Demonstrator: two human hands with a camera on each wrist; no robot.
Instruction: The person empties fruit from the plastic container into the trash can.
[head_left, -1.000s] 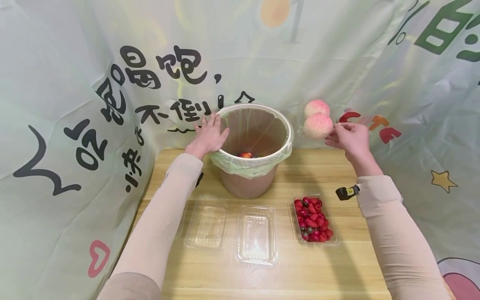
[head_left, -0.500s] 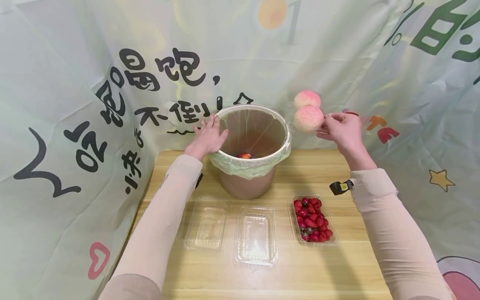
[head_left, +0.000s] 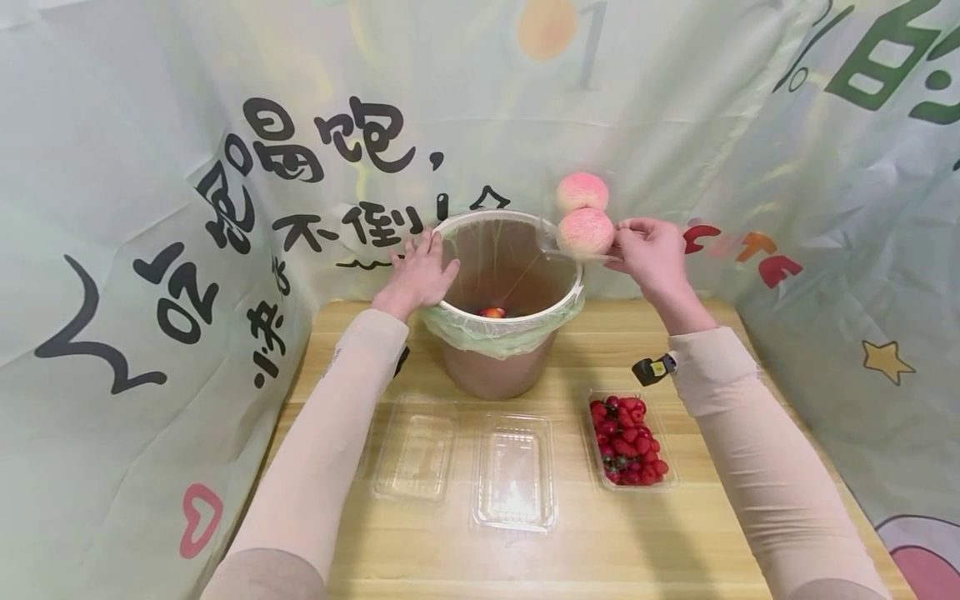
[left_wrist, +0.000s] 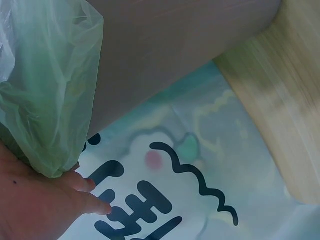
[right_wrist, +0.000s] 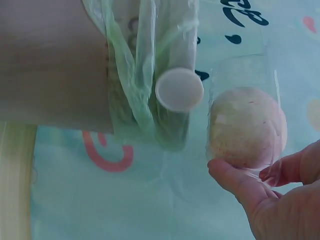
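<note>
A brownish waste bin (head_left: 498, 371) stands at the back of the table, lined with a thin green plastic bag (head_left: 487, 335) folded over its white rim. My left hand (head_left: 420, 273) rests at the rim's left side, fingers spread and fairly straight. With thumb and fingers, my right hand (head_left: 654, 254) pinches the edge of a clear plastic container (right_wrist: 245, 65) holding two pink peaches (head_left: 587, 232). That container is over the rim's right side in the head view, level with the bin's top in the right wrist view. A red-orange fruit (head_left: 492, 313) lies down inside the bin.
Two clear plastic containers (head_left: 515, 508), with nothing showing in them, lie at the front of the wooden table (head_left: 600, 550). A third clear container with raspberries and cherries (head_left: 628, 442) sits to their right. Printed cloth (head_left: 480, 125) hangs behind and at both sides.
My right hand has carried the container of peaches leftward and slightly up, from beside the bin to over its right rim. The left hand has stayed at the rim.
</note>
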